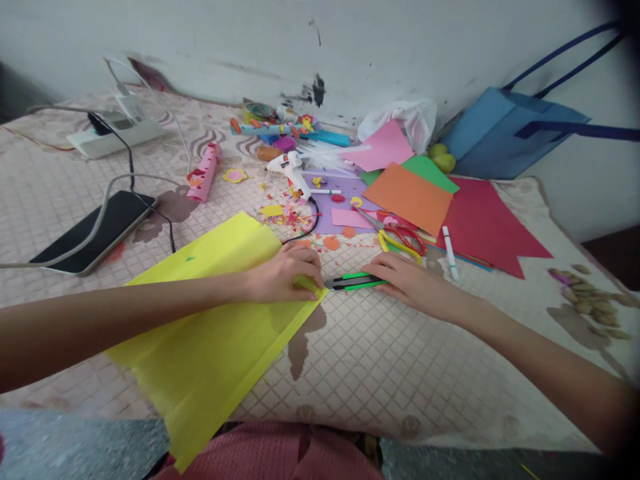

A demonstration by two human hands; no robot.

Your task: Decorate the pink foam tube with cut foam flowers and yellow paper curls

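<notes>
**Pressing a fold while reaching for the cutter**

Slipping is the main risk I see: the large yellow paper point(215, 320) hangs partly over the near edge of the bed point(380, 373), under and behind the left hand, and the soft quilted cover gives little backing, so the crease could wander or the sheet slide if that hand lifts. Scattered paper scraps point(295, 217) just beyond the left hand could also catch under the sheet.

A second hazard is the green and black cutter point(356, 281), lying between the two hands; whether its blade is out I cannot tell, and a fingertip near it could be nicked.

The left hand point(283, 275) lies flat, fingers bent and closed together, pressing down the folded corner of the yellow paper. The right hand point(407, 280) is loosely spread, fingertips resting on the cutter's end without clamping it. Scissors point(403, 239) lie just beyond the right hand.
</notes>
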